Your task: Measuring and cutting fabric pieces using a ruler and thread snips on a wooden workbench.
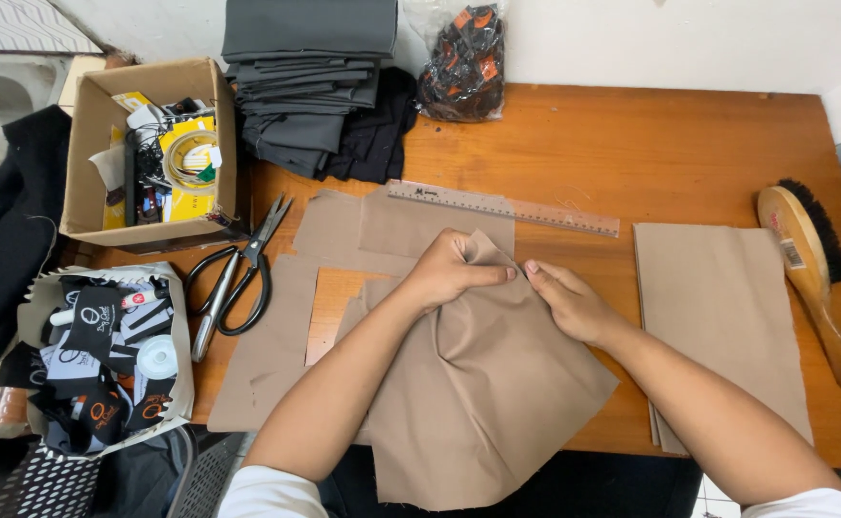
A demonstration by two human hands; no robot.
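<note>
At centre frame, on a wooden table (689, 144): tan fabric piece (483, 384), bunched at its upper corner, draping toward the lower edge. Left hand (454, 270) fisted tight on the gather; right hand (569, 302) pinching the same fold from just right, fingertips nearly meeting. Scissors (238, 278) well left; ruler (502, 208) just above.

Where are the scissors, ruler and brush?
scissors (248, 269): head view, on the pivot where the blades cross.
ruler (502, 207): head view, mid-length of the strip.
brush (804, 251): head view, on the wooden back.
</note>
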